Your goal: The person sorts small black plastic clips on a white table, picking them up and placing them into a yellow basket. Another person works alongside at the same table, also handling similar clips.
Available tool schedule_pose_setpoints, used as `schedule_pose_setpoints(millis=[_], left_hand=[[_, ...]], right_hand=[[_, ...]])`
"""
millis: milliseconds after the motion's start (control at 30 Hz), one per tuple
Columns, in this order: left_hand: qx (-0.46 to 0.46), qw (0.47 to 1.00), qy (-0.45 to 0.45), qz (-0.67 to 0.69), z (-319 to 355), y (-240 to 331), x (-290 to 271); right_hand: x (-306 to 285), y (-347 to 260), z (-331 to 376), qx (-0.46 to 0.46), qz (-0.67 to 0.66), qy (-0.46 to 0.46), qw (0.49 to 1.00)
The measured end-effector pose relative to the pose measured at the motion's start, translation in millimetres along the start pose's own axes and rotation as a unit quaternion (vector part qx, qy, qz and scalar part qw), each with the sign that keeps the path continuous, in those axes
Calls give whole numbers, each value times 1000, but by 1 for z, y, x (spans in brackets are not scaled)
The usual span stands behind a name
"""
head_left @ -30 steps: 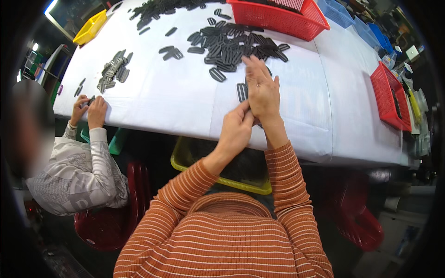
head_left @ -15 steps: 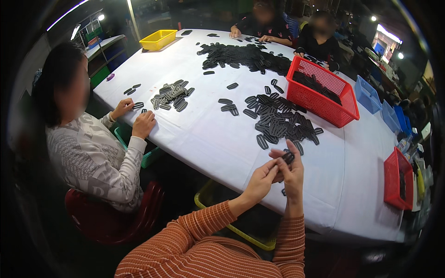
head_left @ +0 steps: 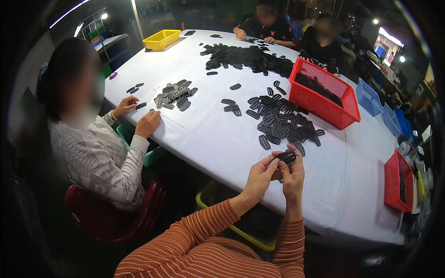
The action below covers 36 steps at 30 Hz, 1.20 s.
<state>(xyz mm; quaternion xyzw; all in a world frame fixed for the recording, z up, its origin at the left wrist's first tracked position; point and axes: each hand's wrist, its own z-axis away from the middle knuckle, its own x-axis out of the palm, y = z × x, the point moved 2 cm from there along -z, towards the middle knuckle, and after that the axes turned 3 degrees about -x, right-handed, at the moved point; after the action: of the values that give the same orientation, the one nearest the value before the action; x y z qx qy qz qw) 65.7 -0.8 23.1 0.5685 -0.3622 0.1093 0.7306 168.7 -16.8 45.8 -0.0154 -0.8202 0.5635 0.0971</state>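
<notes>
A black buckle (head_left: pixel 288 157) is gripped by the left hand (head_left: pixel 260 178) and right hand (head_left: pixel 293 178), perhaps being checked — a small turn seems needed next, near the pile (head_left: pixel 278 121) just beyond.

Pcs pile (head_left: pixel 278 124) on tbl (head_left: pixel 204 143), front-L of bskt (head_left: pixel 320 109).
</notes>
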Motion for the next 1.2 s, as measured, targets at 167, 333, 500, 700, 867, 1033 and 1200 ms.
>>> schedule_pose_setpoints(millis=[167, 333, 500, 700, 867, 1033, 1200], left_hand=[[-9, 1000, 8, 15, 13, -24, 14], [-40, 999, 31, 16, 15, -36, 15], [-44, 999, 30, 11, 24, -53, 28], [-102, 973, -86, -191, 30, -63, 10], [-34, 894, -10, -446, 19, -16, -23], [145, 782, -47, -604, 7, -18, -24], [288, 680, -61, -672, -5, -34, 5]], right_hand=[[-9, 0, -1, 0, 56, 130, 990], [-27, 3, 5, 99, -22, 80, 992], [-40, 8, 22, 18, 151, 127, 980], [-89, 13, 23, 157, 22, 197, 967], [-156, 8, 54, 173, 321, 194, 911], [-155, 15, 62, 55, 564, 156, 809], [-133, 16, 50, -55, 580, 66, 810]])
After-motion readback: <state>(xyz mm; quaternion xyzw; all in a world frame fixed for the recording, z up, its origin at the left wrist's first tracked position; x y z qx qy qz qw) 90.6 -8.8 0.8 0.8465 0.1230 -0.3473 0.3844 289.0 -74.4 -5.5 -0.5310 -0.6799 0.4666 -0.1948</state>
